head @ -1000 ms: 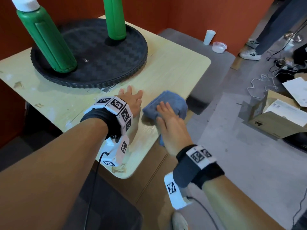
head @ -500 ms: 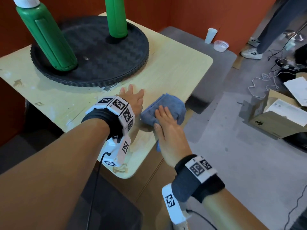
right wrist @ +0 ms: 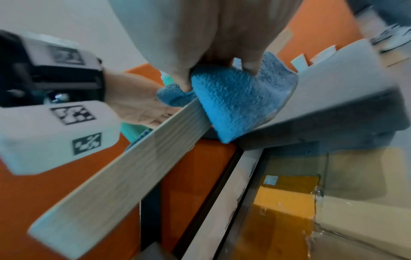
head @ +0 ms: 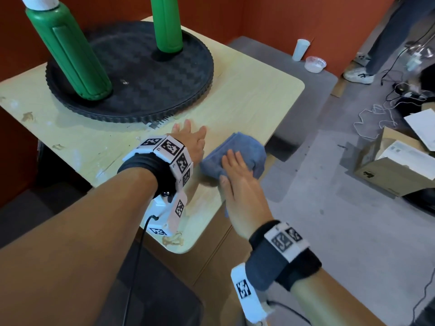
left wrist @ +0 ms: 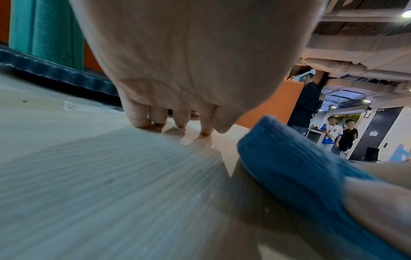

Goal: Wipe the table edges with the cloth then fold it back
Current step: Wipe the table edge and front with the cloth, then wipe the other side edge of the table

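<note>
A blue cloth (head: 244, 147) is bunched on the right edge of the light wooden table (head: 247, 95), with part of it hanging over the side. My right hand (head: 240, 182) lies on it with straight fingers and presses it against the edge. In the right wrist view the cloth (right wrist: 233, 98) wraps over the table's edge (right wrist: 111, 176) under my right hand (right wrist: 211, 35). My left hand (head: 190, 140) rests flat on the tabletop just left of the cloth, fingers spread. The left wrist view shows its fingertips (left wrist: 142, 121) touching the wood beside the cloth (left wrist: 289, 158).
A round black tray (head: 141, 74) with two tall green bottles (head: 68, 50) (head: 167, 22) stands on the table's far left. To the right, on the floor, are a cardboard box (head: 395, 170), cables (head: 376, 114), a white cup (head: 300, 50) and a standing person's shoe (head: 357, 75).
My right hand and the cloth have slid slightly back toward me along the table edge. The left hand stays flat in the same spot.
</note>
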The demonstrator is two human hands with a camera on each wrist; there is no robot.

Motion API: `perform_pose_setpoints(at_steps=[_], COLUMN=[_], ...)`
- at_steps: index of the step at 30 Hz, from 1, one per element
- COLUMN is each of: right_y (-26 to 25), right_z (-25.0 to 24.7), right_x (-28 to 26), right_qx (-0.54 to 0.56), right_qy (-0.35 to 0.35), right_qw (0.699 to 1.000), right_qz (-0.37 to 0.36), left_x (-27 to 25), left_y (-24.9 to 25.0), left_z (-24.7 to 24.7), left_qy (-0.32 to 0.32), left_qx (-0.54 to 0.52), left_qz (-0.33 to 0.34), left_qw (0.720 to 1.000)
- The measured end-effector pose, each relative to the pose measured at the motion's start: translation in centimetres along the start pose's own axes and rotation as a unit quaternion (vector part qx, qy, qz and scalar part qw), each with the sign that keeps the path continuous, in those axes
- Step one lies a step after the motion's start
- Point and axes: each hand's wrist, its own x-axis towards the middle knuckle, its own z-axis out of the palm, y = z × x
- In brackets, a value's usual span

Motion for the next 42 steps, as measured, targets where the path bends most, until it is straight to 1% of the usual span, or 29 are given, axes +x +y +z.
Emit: perform_pose_setpoints(at_steps=[1, 2, 4, 6, 8, 10, 11, 13, 15, 16, 18, 20, 21, 22, 24, 25, 26, 27, 28, 30, 32, 35, 38, 42], right_y=[0.2, 0.5, 0.6, -0.2, -0.6, 0.2, 0.7, 0.7, -0.5, -1.0, -1.5, -1.5, -1.2, -0.9, 0.6, 1.6, 2.6, 3.5, 4.4, 5.8, 6.6, 7.2, 7.6, 7.9], right_z=[0.1, -0.2, -0.7, -0.3, 0.3, -0.1, -0.3, -0.5, 0.0, 0.3, -0.4, -2.9, -4.2, -5.5, -7.6, -8.5, -9.1, -9.7, -10.1, -10.3, -10.2, -9.7, -9.1, -9.0], right_x=[-0.5, -0.5, 0.4, 0.3, -0.9, -1.4, -0.9, 0.4, 0.3, -0.2, -1.7, -2.0, -1.5, -0.8, 1.2, 2.5, 3.9, 5.2, 6.5, 8.6, 9.7, 10.4, 10.4, 10.3], right_qx=[0.008, 0.022, 0.032, -0.004, -0.014, 0.012, 0.019, 0.018, 0.009, 0.012, 0.035, 0.081, 0.105, 0.115, 0.093, 0.075, 0.052, 0.021, -0.015, -0.057, -0.063, -0.054, -0.074, -0.085], right_qy=[-0.017, -0.019, 0.009, 0.017, -0.01, -0.035, -0.025, 0.011, 0.02, 0.008, -0.034, -0.051, -0.04, -0.01, 0.069, 0.096, 0.105, 0.092, 0.062, 0.005, -0.031, -0.068, -0.1, -0.108], right_qw=[1.0, 1.0, 0.999, 1.0, 1.0, 0.999, 0.999, 1.0, 0.999, 1.0, 0.999, 0.995, 0.994, 0.993, 0.993, 0.992, 0.993, 0.995, 0.998, 0.998, 0.996, 0.992, 0.986, 0.983], right_qz=[-0.005, -0.004, 0.012, 0.012, -0.014, -0.028, -0.022, 0.011, 0.024, 0.016, -0.003, 0.001, 0.005, 0.007, 0.016, 0.023, 0.03, 0.029, 0.019, -0.021, -0.056, -0.089, -0.114, -0.118], left_x=[0.0, 0.0, -0.1, -0.3, 0.0, 0.1, 0.1, 0.1, 0.5, 0.9, 1.4, 1.8, 1.8, 1.7, 0.9, 0.3, -0.3, -0.7, -0.9, -0.7, -0.3, 0.2, 0.5, 1.0], left_y=[0.0, 0.1, 0.3, 0.5, 0.3, 0.1, 0.1, 0.3, 0.2, 0.1, -0.2, -0.3, -0.1, 0.3, 2.1, 3.5, 5.1, 6.8, 8.4, 10.7, 11.6, 11.9, 11.7, 11.4], left_z=[0.1, 0.0, -0.2, -0.2, 0.1, 0.2, 0.1, 0.0, 0.3, 0.6, 0.8, 1.1, 1.2, 1.2, 0.9, 0.7, 0.6, 0.7, 1.1, 2.6, 4.6, 6.5, 6.8, 6.7], left_qy=[0.003, 0.0, -0.001, -0.002, 0.001, -0.001, 0.001, 0.001, 0.004, 0.01, 0.024, 0.051, 0.072, 0.094, 0.143, 0.163, 0.175, 0.178, 0.171, 0.141, 0.106, 0.122, 0.134, 0.141], left_qx=[-0.004, 0.002, 0.023, 0.034, 0.035, 0.023, 0.01, -0.003, -0.002, -0.009, -0.059, -0.091, -0.088, -0.075, -0.056, -0.056, -0.057, -0.059, -0.066, -0.094, -0.116, -0.107, -0.091, -0.076], left_qz=[0.001, 0.002, 0.001, 0.004, 0.007, 0.006, 0.003, -0.001, 0.003, 0.002, -0.014, -0.022, -0.02, -0.011, 0.017, 0.029, 0.038, 0.041, 0.036, -0.004, -0.051, -0.067, -0.071, -0.08], left_qw=[1.0, 1.0, 1.0, 0.999, 0.999, 1.0, 1.0, 1.0, 1.0, 1.0, 0.998, 0.994, 0.993, 0.993, 0.988, 0.985, 0.982, 0.981, 0.982, 0.986, 0.986, 0.984, 0.984, 0.984])
